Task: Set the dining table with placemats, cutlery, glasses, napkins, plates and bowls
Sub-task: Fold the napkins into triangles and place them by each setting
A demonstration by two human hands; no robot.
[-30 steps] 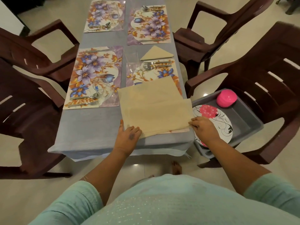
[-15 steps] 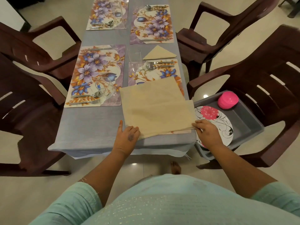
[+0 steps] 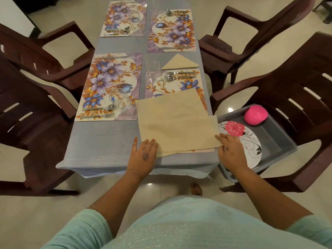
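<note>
Four placemats (image 3: 109, 87); two napkins (image 3: 177, 126); both hands (image 3: 142, 154) on one.

No legible text, label, brand mark, number or sign appears anywhere in this view. The placemats (image 3: 111, 87) on the table (image 3: 100, 141) carry only a printed floral pattern, and the plate (image 3: 251, 146) in the grey tray (image 3: 280, 141) bears a pink flower with black scrollwork, not lettering. The beige napkin (image 3: 176, 126) and the pink bowls (image 3: 256, 115) are plain.
</note>
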